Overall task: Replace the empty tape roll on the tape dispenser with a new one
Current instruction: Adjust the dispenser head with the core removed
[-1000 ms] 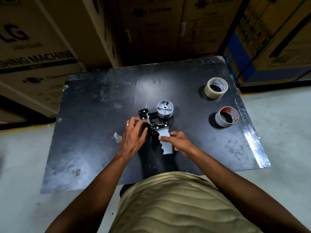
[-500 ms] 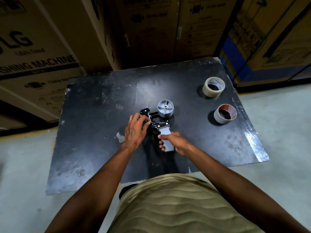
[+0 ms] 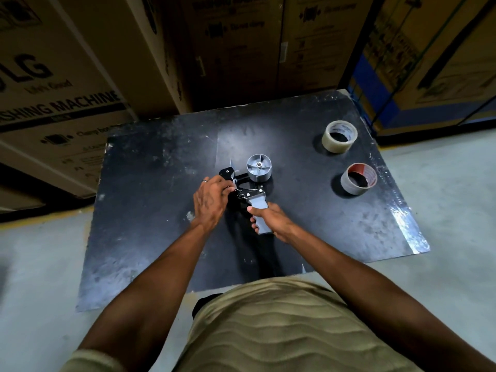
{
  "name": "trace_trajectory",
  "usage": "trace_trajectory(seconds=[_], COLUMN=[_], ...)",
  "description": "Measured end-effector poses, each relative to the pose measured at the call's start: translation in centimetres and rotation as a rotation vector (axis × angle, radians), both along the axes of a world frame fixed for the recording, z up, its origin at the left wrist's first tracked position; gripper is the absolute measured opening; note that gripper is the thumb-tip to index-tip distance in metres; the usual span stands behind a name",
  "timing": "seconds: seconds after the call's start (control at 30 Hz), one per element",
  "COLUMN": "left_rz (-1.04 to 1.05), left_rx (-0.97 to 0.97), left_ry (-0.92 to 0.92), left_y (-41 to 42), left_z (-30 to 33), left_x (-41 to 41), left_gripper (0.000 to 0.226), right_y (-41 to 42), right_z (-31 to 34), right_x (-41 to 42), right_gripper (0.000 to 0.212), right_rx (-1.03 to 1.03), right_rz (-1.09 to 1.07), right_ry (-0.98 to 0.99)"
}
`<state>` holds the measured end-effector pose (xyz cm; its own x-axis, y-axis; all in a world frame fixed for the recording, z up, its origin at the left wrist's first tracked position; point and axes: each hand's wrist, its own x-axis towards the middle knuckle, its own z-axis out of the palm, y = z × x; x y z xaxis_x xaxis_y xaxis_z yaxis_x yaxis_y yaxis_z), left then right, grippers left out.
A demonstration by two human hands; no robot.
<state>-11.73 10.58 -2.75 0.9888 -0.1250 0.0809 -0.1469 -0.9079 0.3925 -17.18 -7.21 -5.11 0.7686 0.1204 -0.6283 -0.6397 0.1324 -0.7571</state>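
A hand-held tape dispenser (image 3: 255, 196) lies on the black table top (image 3: 150, 210), its grey spool wheel (image 3: 259, 167) bare and facing up. My right hand (image 3: 271, 220) grips the dispenser's grey handle. My left hand (image 3: 210, 200) holds the black front part with the blade flap, fingers curled on it. A full roll of clear tape (image 3: 339, 136) sits at the table's far right. An almost spent roll with a red-printed core (image 3: 358, 179) stands a little nearer, also on the right.
Large cardboard appliance boxes (image 3: 67, 76) crowd the table's far and left sides. A blue-framed rack (image 3: 375, 98) stands at the far right. Pale concrete floor (image 3: 456, 210) surrounds the table. My torso in a beige shirt fills the lower frame.
My right hand has slid down and closed around the grey handle. My left hand has shifted slightly forward on the dispenser's front. The rolls have not moved.
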Motion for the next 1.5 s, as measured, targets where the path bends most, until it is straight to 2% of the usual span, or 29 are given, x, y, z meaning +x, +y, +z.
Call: trace_trajectory(seconds=[0.37, 0.6, 0.83, 1.03, 1.37, 1.5], left_rz=[0.019, 0.018, 0.0, -0.009, -0.016, 0.033], left_rx=[0.0, 0.007, 0.007, 0.007, -0.041, -0.11], left_ry=[0.016, -0.016, -0.104, -0.153, -0.153, -0.135], left_y=[0.4, -0.1, -0.6, -1.7, -3.2, -4.4], left_z=[0.5, 1.6, 3.7, 4.4, 4.2, 3.9], left_x=[1.2, 1.2, 2.4, 2.9, 2.4, 1.7], left_gripper=[0.02, 0.018, 0.017, 0.014, 0.023, 0.019], right_y=[1.3, 0.7, 0.5, -0.2, -1.5, -1.8], right_z=[0.0, 0.1, 1.5, 2.5, 2.7, 2.7], right_x=[0.9, 1.4, 2.6, 3.3, 3.3, 3.8], right_gripper=[0.01, 0.014, 0.021, 0.016, 0.021, 0.023], right_rx=[0.013, -0.136, -0.058, 0.006, -0.011, 0.006], right_rz=[-0.123, -0.171, -0.222, -0.275, -0.297, -0.324], right_ry=[-0.027, -0.137, -0.181, -0.201, -0.19, -0.169])
